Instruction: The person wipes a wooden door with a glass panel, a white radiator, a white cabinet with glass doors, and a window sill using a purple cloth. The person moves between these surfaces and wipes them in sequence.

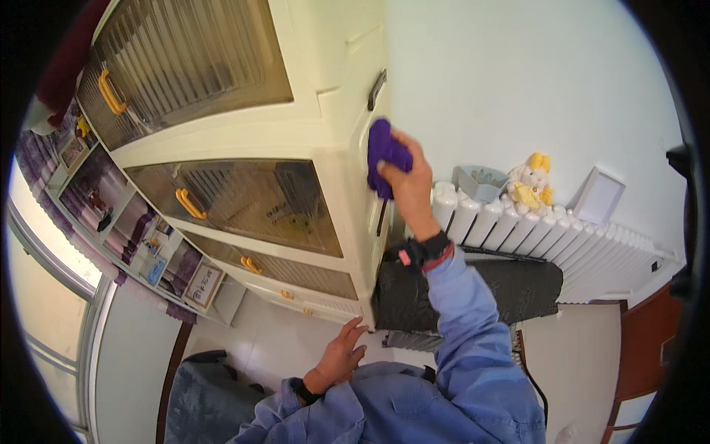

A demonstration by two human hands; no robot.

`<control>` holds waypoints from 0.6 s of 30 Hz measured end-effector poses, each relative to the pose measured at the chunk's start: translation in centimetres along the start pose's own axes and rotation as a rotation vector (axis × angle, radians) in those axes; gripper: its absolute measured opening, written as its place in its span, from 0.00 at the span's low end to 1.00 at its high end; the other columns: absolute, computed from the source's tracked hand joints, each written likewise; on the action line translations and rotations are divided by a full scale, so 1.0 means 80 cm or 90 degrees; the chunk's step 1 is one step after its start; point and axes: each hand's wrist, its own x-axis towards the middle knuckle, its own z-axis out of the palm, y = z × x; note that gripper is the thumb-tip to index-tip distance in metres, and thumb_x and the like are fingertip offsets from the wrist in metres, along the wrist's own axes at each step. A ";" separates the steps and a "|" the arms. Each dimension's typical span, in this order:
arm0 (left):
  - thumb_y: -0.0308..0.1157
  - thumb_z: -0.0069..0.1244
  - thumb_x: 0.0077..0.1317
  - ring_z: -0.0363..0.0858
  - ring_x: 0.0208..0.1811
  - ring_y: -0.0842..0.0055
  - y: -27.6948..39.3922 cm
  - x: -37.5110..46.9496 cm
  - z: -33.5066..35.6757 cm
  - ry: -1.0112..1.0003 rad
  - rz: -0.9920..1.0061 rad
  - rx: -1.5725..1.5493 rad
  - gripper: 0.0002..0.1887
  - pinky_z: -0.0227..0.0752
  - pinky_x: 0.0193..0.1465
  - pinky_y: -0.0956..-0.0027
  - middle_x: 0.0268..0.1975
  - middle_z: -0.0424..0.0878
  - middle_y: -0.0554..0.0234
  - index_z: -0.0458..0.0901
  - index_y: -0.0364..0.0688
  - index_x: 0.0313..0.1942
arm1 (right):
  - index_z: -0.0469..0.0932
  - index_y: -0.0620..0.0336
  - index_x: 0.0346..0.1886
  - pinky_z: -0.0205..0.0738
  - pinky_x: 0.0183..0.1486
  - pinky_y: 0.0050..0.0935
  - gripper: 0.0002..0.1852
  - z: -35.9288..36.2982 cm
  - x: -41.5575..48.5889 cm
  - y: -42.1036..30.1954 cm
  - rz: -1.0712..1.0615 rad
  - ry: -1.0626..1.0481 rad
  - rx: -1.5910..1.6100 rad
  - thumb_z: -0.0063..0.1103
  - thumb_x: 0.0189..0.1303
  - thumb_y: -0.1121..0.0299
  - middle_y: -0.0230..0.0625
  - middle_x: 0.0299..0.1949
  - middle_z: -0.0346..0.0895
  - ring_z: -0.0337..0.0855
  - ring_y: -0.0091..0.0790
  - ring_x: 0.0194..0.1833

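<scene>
My right hand (410,186) is raised and grips a bunched purple cloth (388,152), which lies against the side panel of a tall cream cabinet (327,133). Just above the cloth on that panel is a dark fitting (377,90). My left hand (343,355) is low in front of my body, near the cabinet's bottom corner, with its fingers apart and nothing in them. The cabinet's front has ribbed glass doors (249,205) with yellow handles (190,203).
Right of the cabinet stands a white radiator (499,225) bearing a grey container (481,182), a plush rabbit (532,183) and a white frame (600,195). A black-covered object (499,288) stands below it. Shelves (119,213) with ornaments are at left, and a grey-blue covered seat (205,399) at lower left.
</scene>
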 end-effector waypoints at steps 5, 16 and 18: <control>0.24 0.58 0.67 0.85 0.56 0.52 0.001 -0.011 -0.005 -0.004 -0.040 -0.001 0.28 0.84 0.56 0.58 0.76 0.69 0.49 0.74 0.42 0.67 | 0.79 0.61 0.64 0.77 0.62 0.36 0.30 0.003 0.044 0.104 0.129 0.034 -0.049 0.68 0.52 0.80 0.45 0.56 0.82 0.84 0.45 0.56; 0.22 0.58 0.65 0.83 0.59 0.53 -0.009 -0.024 -0.015 0.005 -0.074 -0.005 0.29 0.83 0.58 0.59 0.74 0.70 0.48 0.74 0.42 0.67 | 0.78 0.65 0.65 0.80 0.57 0.31 0.30 -0.042 -0.085 0.221 0.313 0.028 -0.038 0.66 0.55 0.86 0.39 0.52 0.84 0.85 0.35 0.50; 0.22 0.58 0.65 0.83 0.59 0.53 -0.011 -0.023 -0.015 0.010 -0.053 0.000 0.29 0.83 0.58 0.60 0.74 0.70 0.48 0.74 0.42 0.67 | 0.77 0.67 0.66 0.80 0.56 0.31 0.29 -0.030 -0.111 0.220 0.395 0.112 0.023 0.65 0.57 0.87 0.39 0.52 0.84 0.84 0.35 0.51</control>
